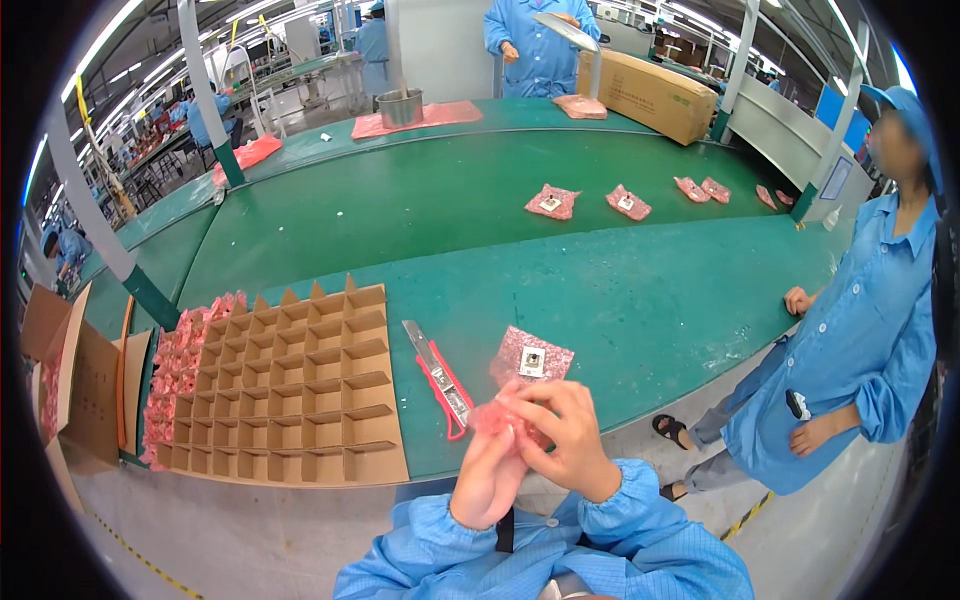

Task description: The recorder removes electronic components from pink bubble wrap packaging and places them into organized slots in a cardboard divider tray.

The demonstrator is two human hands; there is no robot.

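Observation:
Close to the table's near edge, my left hand (488,478) and my right hand (568,432) meet around a small pink bubble-wrap packet (489,414). Both hands have their fingers closed on it; what is inside cannot be made out. Just beyond my fingers is a pink bubble-wrap pouch (508,357) bearing a white label with a dark mark; its near edge is hidden by my hands. A red box cutter (443,388) lies left of my hands, its blade pointing away from me. Left of the cutter sits a cardboard divider grid (290,432) with open cells.
Pink bubble-wrapped pieces (172,385) line the grid's left side, beside an open carton (92,400). Several pink pouches (552,203) lie on the green belt (400,195) beyond. A person (830,330) stands at right, another (540,50) across the line near a long carton (645,95).

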